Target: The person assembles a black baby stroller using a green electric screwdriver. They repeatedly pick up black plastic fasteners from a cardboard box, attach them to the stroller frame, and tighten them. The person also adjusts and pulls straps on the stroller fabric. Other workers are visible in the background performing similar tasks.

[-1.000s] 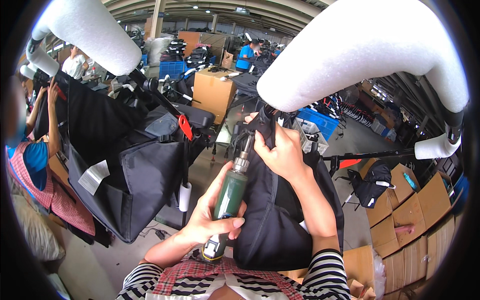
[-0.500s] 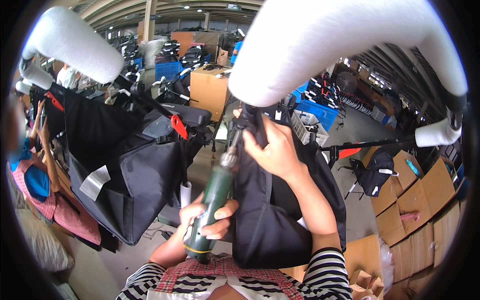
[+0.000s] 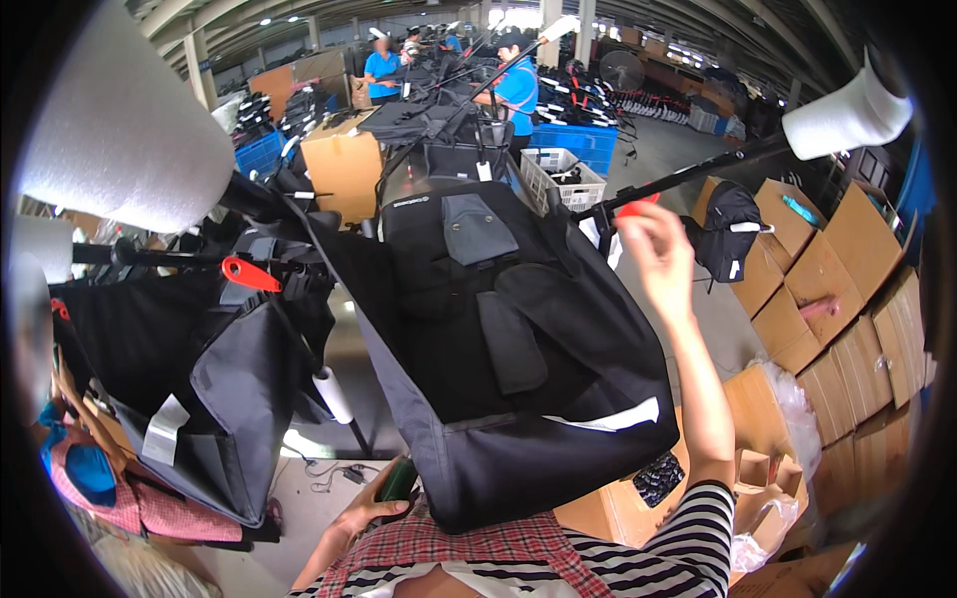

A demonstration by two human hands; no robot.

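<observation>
A black fabric seat [image 3: 469, 339] with a grey flap, apparently part of a stroller, stands tilted right before me. Low at its left front corner, my left hand [image 3: 367, 510] is wrapped round a dark green power screwdriver [image 3: 397, 482]; the seat hides most of the tool. My right hand [image 3: 660, 261] is raised at the seat's right side, with its fingers bent at a red lever [image 3: 638, 206] on the black frame tube [image 3: 698, 171]. The hand covers part of that lever. White foam wraps the handle ends, a large one [image 3: 130, 140] at upper left.
Another black seat [image 3: 239, 399] with a red lever [image 3: 249, 274] stands at left, beside a co-worker in a checked apron [image 3: 150, 498]. Cardboard boxes [image 3: 847, 269] crowd the right. Farther off are a white crate [image 3: 563, 184], a blue bin [image 3: 578, 145] and people in blue shirts [image 3: 520, 95].
My right hand has left the frame joint and moved right to the red lever. The screwdriver has come down and away from the joint in my left hand. The seat has swung round, showing its inside.
</observation>
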